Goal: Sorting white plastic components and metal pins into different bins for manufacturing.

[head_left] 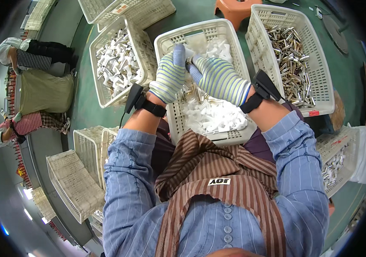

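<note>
With fingers of left hand and right hand curled in, almost tip to tip, held over the crate, nearer its far edge than its near one. Heaped toward the near edge with white parts, strewn mid-crate with metal rods. Pinching between both hands' fingertips a small piece, mostly hidden.
</note>
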A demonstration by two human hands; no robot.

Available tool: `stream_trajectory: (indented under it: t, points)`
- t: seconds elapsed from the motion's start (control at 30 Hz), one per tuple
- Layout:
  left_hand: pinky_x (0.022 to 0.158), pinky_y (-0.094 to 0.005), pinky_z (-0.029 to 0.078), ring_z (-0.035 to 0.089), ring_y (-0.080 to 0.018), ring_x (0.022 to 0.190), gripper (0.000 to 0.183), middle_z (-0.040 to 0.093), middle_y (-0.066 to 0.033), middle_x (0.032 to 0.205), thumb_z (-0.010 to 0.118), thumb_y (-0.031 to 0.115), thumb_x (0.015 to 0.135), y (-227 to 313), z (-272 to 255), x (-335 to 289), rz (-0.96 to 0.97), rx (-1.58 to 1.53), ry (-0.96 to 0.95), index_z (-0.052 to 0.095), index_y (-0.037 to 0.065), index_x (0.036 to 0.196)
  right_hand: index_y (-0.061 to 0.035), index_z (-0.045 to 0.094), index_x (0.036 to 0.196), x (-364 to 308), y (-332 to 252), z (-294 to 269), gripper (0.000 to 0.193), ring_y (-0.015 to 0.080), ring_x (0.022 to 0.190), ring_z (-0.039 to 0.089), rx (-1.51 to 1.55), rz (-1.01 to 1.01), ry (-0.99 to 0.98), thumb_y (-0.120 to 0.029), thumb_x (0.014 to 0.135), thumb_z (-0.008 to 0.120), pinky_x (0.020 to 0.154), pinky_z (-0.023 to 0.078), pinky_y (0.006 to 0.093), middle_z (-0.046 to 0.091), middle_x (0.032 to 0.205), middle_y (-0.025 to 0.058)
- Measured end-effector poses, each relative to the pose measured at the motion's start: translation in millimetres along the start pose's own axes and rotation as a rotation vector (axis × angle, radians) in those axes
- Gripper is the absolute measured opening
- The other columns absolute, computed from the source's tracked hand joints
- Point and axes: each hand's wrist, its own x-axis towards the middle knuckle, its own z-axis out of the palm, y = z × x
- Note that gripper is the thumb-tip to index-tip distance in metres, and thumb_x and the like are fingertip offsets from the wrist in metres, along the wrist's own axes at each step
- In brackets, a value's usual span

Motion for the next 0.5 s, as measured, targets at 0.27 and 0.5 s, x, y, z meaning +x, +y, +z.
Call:
stream_trajectory:
  t: [0.27, 0.5]
  points:
    - [0.063, -0.0334, 0.045, 0.057, -0.0178, 0.066, 0.058, 0.061, -0.0076, 0.068, 0.033, 0.046, 0.1, -4, -4, 2, -0.392, -0.357, -0.064, 0.066, 0.0, 0.084, -0.0048, 0.062, 0.1, 0, -3, 3, 0.022, 0.0329, 0.06, 0.064, -0.225, -0.107, 0.033, -0.024, 0.09, 0.057, 0.054, 0.05, 0.0444, 0.065, 0.067, 0.0146]
    - [0.055, -0.0321, 0.044, 0.057, -0.0177, 0.059, 0.055, 0.059, -0.0053, 0.064, 0.037, 0.05, 0.098, -33, 4, 2, -0.28, -0.226, -0.057, 0.063, 0.005, 0.08, -0.0044, 0.061, 0.106, 1, -2, 13, 0.025, 0.0329, 0.064, 0.065, -0.154, -0.013, 0.0, -0.022, 0.091, 0.055, 0.058, 0.05, 0.0437, 0.067, 0.073, 0.015]
